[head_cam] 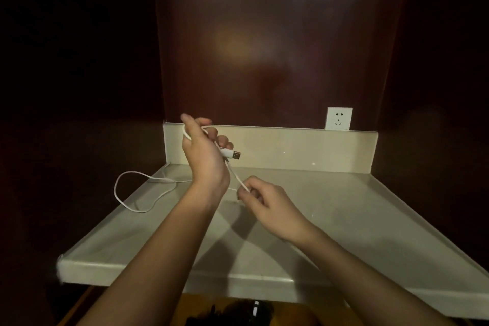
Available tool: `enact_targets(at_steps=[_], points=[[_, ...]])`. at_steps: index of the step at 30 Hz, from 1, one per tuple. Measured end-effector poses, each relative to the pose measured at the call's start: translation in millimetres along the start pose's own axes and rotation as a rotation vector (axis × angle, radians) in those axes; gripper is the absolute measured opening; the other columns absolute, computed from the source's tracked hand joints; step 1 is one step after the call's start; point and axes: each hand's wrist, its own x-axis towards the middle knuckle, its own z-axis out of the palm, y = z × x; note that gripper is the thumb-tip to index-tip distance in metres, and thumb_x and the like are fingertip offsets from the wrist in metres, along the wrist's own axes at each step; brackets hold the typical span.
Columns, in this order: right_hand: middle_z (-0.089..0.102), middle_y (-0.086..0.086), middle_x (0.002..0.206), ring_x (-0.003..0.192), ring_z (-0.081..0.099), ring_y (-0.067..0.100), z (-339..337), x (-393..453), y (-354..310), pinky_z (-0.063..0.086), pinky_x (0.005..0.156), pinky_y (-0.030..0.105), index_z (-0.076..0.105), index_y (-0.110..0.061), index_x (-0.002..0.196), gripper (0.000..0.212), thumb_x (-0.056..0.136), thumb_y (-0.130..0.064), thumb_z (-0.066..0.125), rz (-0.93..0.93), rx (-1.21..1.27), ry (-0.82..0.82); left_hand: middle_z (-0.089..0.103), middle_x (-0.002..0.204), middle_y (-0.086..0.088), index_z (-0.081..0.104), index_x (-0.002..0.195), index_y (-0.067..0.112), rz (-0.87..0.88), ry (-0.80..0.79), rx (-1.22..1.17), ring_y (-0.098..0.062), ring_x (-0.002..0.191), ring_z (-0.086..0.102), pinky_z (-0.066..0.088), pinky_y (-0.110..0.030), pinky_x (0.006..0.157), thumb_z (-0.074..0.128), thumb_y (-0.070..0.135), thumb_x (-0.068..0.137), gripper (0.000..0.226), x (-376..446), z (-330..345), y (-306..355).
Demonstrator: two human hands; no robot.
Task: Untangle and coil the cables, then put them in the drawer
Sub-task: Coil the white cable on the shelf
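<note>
White cable point(137, 193) loops over the counter's point(344, 206) 9 o'clock edge, slack hanging past the rim, then runs right toward the hands. Left hand point(203, 151) raised above the counter, fingers curled round the cable, a turn of it wrapped over the hand; USB plug point(234, 155) sticks out at 3 o'clock from the fist. From there the cable drops toward 5 o'clock to the right hand point(267, 204), low near the counter, thumb and fingers pinching the cable, other fingers curled. Socket point(339, 118) on the back wall at 1 o'clock, just above the backsplash point(291, 145). Dark stuff below the counter's front edge, can't tell what.
</note>
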Motion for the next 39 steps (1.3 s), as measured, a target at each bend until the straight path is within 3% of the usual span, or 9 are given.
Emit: enact_targets(at_steps=[6, 9, 15, 19, 26, 30, 33, 35, 39], points=[[0.07, 0.003, 0.092, 0.087, 0.063, 0.02, -22, -11, -22, 0.05, 0.078, 0.041, 0.062, -0.018, 0.111, 0.02, 0.101, -0.03, 0.05, -0.158, -0.267, -0.117, 0.044, 0.056, 0.015, 0.059, 0.086, 0.023, 0.477, -0.21, 0.537, -0.008, 0.052, 0.04, 0.035, -0.032, 0.056, 0.035, 0.053, 0.103, 0.042, 4, -11, -7], [0.07, 0.005, 0.092, 0.084, 0.064, 0.024, -30, -15, -37, 0.051, 0.074, 0.043, 0.063, -0.017, 0.11, 0.018, 0.1, -0.025, 0.05, -0.289, -0.411, -0.115, 0.055, 0.064, 0.023, 0.065, 0.096, 0.018, 0.681, -0.396, 0.813, -0.003, 0.059, 0.048, 0.036, -0.022, 0.061, 0.032, 0.056, 0.097, 0.05, -6, -13, -10], [0.071, -0.001, 0.084, 0.074, 0.065, 0.021, -63, -19, -54, 0.052, 0.065, 0.041, 0.066, -0.018, 0.097, 0.011, 0.095, -0.025, 0.058, -0.458, -0.456, -0.071, 0.046, 0.054, 0.001, 0.071, 0.097, 0.025, 0.41, -0.789, 0.994, -0.006, 0.049, 0.044, 0.033, -0.026, 0.057, 0.005, 0.073, 0.087, 0.082, -22, -12, -6], [0.07, -0.004, 0.08, 0.074, 0.06, 0.015, -79, -19, -59, 0.052, 0.054, 0.036, 0.068, -0.016, 0.087, 0.03, 0.087, -0.043, 0.054, -0.558, -0.547, 0.051, 0.059, 0.059, -0.001, 0.073, 0.095, 0.023, 0.261, -1.036, 1.075, -0.005, 0.061, 0.055, 0.038, -0.024, 0.064, 0.001, 0.074, 0.086, 0.089, -34, -7, 2], [0.063, -0.008, 0.063, 0.053, 0.059, 0.021, -96, -25, -51, 0.044, 0.048, 0.03, 0.059, -0.02, 0.077, 0.029, 0.084, -0.048, 0.054, -0.523, -0.57, 0.163, 0.06, 0.066, -0.004, 0.064, 0.076, 0.009, 0.026, -1.345, 1.099, -0.01, 0.063, 0.052, 0.041, -0.025, 0.062, 0.036, 0.094, 0.072, 0.09, -42, -6, 7], [0.054, -0.011, 0.06, 0.058, 0.052, 0.012, -108, -26, -56, 0.04, 0.055, 0.024, 0.053, -0.023, 0.08, 0.026, 0.084, -0.039, 0.072, -0.324, -0.365, -0.021, 0.059, 0.074, 0.012, 0.064, 0.081, 0.024, -0.16, -1.537, 1.105, -0.002, 0.072, 0.054, 0.043, -0.021, 0.069, 0.075, 0.029, 0.088, 0.014, -46, -1, 17], [0.062, -0.009, 0.067, 0.063, 0.055, 0.008, -118, -24, -57, 0.038, 0.057, 0.016, 0.053, -0.015, 0.089, 0.027, 0.084, -0.026, 0.078, -0.28, -0.242, -0.089, 0.059, 0.069, 0.004, 0.059, 0.084, 0.018, -0.156, -1.471, 1.171, -0.006, 0.061, 0.054, 0.045, -0.024, 0.061, 0.062, 0.013, 0.098, 0.016, -47, -1, 17], [0.062, -0.011, 0.066, 0.064, 0.057, 0.009, -122, -21, -53, 0.041, 0.057, 0.022, 0.051, -0.019, 0.088, 0.033, 0.081, -0.039, 0.077, -0.262, -0.28, 0.002, 0.065, 0.07, -0.007, 0.058, 0.088, 0.007, -0.173, -1.418, 1.189, -0.013, 0.06, 0.061, 0.05, -0.026, 0.059, 0.051, 0.009, 0.102, 0.016, -45, 0, 16], [0.06, -0.007, 0.063, 0.061, 0.055, 0.012, -123, -17, -39, 0.044, 0.059, 0.035, 0.051, -0.023, 0.083, 0.044, 0.069, -0.057, 0.076, -0.173, -0.273, 0.115, 0.069, 0.112, -0.021, 0.05, 0.128, 0.017, -0.309, -1.349, 1.049, -0.029, 0.099, 0.073, 0.057, -0.045, 0.093, 0.033, -0.006, 0.102, 0.039, -48, 0, 10]])
